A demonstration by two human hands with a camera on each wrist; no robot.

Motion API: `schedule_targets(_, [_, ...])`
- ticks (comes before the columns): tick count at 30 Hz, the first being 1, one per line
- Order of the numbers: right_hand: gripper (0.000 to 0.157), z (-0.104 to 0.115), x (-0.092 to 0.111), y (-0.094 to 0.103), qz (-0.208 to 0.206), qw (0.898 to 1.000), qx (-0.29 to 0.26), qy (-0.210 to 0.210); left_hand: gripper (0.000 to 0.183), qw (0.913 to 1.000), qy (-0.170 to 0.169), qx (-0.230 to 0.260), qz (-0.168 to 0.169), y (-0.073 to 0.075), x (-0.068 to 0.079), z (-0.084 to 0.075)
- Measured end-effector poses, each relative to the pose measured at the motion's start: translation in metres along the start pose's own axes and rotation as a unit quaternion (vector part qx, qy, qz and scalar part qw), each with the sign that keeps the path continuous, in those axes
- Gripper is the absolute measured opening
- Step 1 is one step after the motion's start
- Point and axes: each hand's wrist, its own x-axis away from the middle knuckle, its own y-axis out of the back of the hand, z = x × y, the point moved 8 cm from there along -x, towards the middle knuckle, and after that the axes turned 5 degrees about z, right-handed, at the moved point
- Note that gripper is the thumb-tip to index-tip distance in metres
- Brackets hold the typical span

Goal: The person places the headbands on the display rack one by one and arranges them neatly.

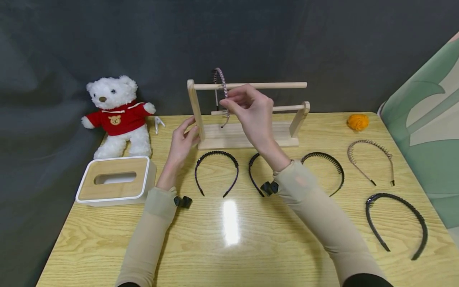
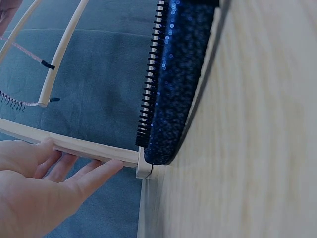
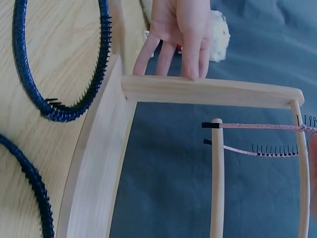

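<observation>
My right hand (image 1: 254,115) pinches a pink, toothed headband (image 1: 220,73) between thumb and fingers. The headband loops over the upper rod (image 1: 279,85) of a wooden rack (image 1: 247,137). In the right wrist view, the black-tipped ends of the pink headband (image 3: 257,126) reach down beside the lower rod (image 3: 217,173). My left hand (image 1: 183,139) touches the outer side of the rack's left upright (image 1: 195,109). Its fingers are extended along that upright, as the left hand (image 2: 49,188) shows in the left wrist view.
Dark headbands (image 1: 216,153) lie in front of the rack, one partly hidden by my right arm. At right are another pink headband (image 1: 369,142), a black headband (image 1: 398,198) and an orange ball (image 1: 357,122). A tissue box (image 1: 114,179) and teddy bear (image 1: 120,115) stand left.
</observation>
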Motion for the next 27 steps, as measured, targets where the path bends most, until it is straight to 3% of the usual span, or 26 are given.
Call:
schedule_targets(17, [0.019, -0.006, -0.003, -0.036, 0.035, 0.999, 0.021, -0.002, 0.046, 1.0000, -0.002, 0.000, -0.004, 0.000, 0.000, 0.000])
schedule_targets(27, [0.020, -0.008, -0.002, -0.045, 0.045, 0.998, 0.034, -0.004, 0.046, 1.0000, -0.005, -0.004, -0.004, 0.000, 0.000, -0.002])
